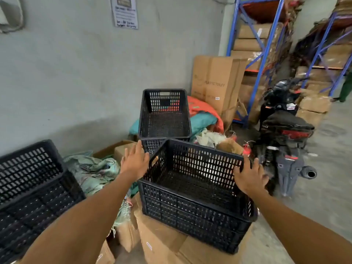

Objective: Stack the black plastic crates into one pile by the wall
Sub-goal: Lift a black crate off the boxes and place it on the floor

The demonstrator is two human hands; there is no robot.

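A black slotted crate [192, 208] sits on cardboard boxes right in front of me. My left hand [134, 161] hovers flat beside its far left corner, fingers spread, not gripping. My right hand [248, 176] rests at the crate's right rim with fingers apart; whether it grips is unclear. A second black crate [164, 115] stands just behind it, by the wall. Another black crate [32, 189] fills the lower left, seemingly nested on one beneath.
Cardboard boxes [165, 242] carry the near crate. Crumpled sacks [95, 172] lie between the crates at left. A parked scooter [285, 130] stands close on the right. A tall carton [217, 82] and blue shelving [257, 54] stand behind. The grey wall [85, 73] runs along the left.
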